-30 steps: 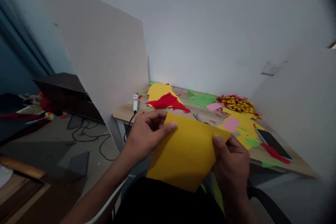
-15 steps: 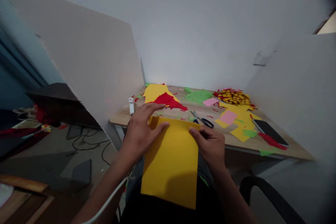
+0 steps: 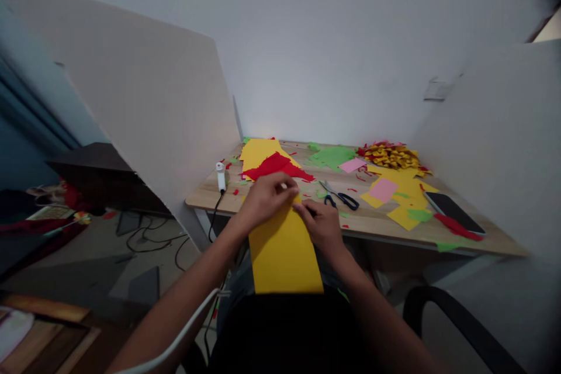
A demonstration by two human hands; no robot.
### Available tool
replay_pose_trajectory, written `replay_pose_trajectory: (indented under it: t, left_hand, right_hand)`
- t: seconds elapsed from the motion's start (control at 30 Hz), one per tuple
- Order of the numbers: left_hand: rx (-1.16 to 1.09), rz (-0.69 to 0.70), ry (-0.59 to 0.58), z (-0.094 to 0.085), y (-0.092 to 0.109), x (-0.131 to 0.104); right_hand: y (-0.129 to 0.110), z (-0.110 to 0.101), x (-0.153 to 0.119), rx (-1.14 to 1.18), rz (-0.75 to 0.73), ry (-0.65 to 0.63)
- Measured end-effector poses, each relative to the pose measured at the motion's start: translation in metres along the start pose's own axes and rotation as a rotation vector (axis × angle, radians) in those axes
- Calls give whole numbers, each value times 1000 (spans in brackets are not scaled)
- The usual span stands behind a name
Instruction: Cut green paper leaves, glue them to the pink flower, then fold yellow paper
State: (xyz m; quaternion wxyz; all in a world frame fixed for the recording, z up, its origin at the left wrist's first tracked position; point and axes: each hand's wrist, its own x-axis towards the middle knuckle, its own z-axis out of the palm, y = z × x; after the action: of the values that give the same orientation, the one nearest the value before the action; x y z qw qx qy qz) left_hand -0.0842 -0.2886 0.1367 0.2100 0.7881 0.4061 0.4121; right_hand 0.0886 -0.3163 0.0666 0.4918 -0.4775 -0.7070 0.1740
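Note:
A sheet of yellow paper (image 3: 284, 257) hangs between my hands, above my lap and in front of the desk edge. My left hand (image 3: 269, 196) pinches its far edge near the middle, thumb and fingers together. Close beside it, my right hand (image 3: 322, 222) grips the paper's right edge near the top corner, with the fingers curled. The far edge is partly hidden behind my fingers. Beyond my right hand, scissors (image 3: 339, 194) with dark blue handles lie slightly open on the desk. A piece of red paper (image 3: 278, 167) lies just past my left hand.
On the wooden desk (image 3: 263, 216) lie yellow sheets (image 3: 258, 152), green paper (image 3: 333, 156), pink pieces (image 3: 383, 190) and red scraps. A heap of folded yellow paper (image 3: 392, 155) sits at the back right. A phone (image 3: 456, 213) and a white corded device (image 3: 220, 176) flank these. White panels rise on both sides.
My left hand has moved right along the sheet's far edge, from spread fingers to a pinch beside my right hand. The right hand has shifted slightly left, and the paper's lower end sits higher.

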Motion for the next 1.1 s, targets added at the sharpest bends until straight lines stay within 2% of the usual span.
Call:
replay_pose_trajectory:
  t: [0.1,0.2,0.3,0.4,0.5,0.6,0.7,0.8,0.97,1.1]
  left_hand:
    - [136,-124,173,-1,-40,41]
    - [279,-235,163,5,-82,74]
    - [341,-257,129,21,-107,81]
    - [432,-235,150,45,-108,67]
    - [593,-180,92,67,-97,45]
    - [747,-192,-94,80,-94,27]
    - [749,-257,-291,85,-106,16]
    - [730,-296,-380,86,-120,9]
    - [725,-274,-388,87,-125,4]
    - [738,-230,-321,88,-125,9]
  right_hand:
    - [21,7,7,-74,139,-104]
    - [40,8,7,-137,225,-213]
    - [55,7,6,-250,312,-301]
    - [64,10,13,-405,377,-323]
    - [68,17,25,-540,402,-338]
    - [68,25,32,-628,381,-352]
    - [68,26,30,-681,345,-352]
    - [67,21,23,-701,260,-324]
    - [69,27,16,-677,38,-429]
    - [75,43,26,-726,20,-462]
